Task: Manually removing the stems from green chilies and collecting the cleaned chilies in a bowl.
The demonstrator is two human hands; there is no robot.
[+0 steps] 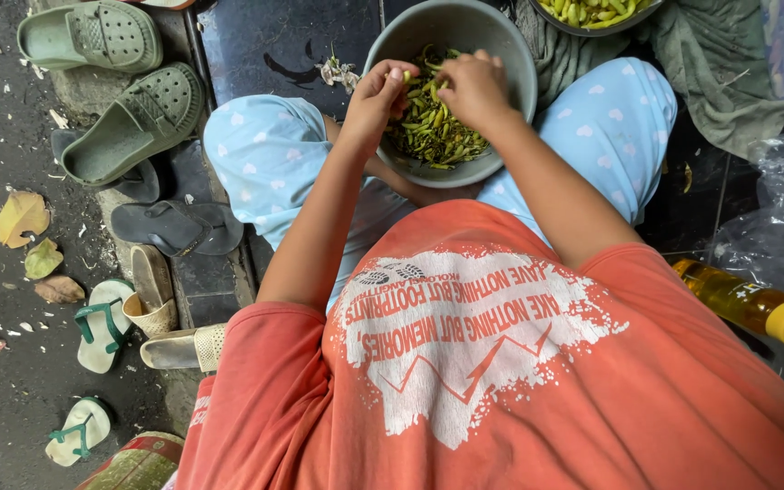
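A grey-green bowl (pixel 510 54) rests between my knees, which are in light blue trousers with white hearts. It holds a heap of green bean pods and trimmings (pixel 433 127). My left hand (pixel 376 95) and my right hand (pixel 474 86) meet over the bowl, both pinching one green pod (pixel 417 83) between the fingertips. My orange printed shirt fills the lower part of the view.
Green clogs (pixel 129 127), dark flip-flops (pixel 174 227) and small sandals (pixel 102 322) lie at the left on the wet ground with dry leaves. A bottle of yellow oil (pixel 746 304) lies at the right. Another bowl of green pods (pixel 592 11) stands at the top, beside grey cloth (pixel 719 63).
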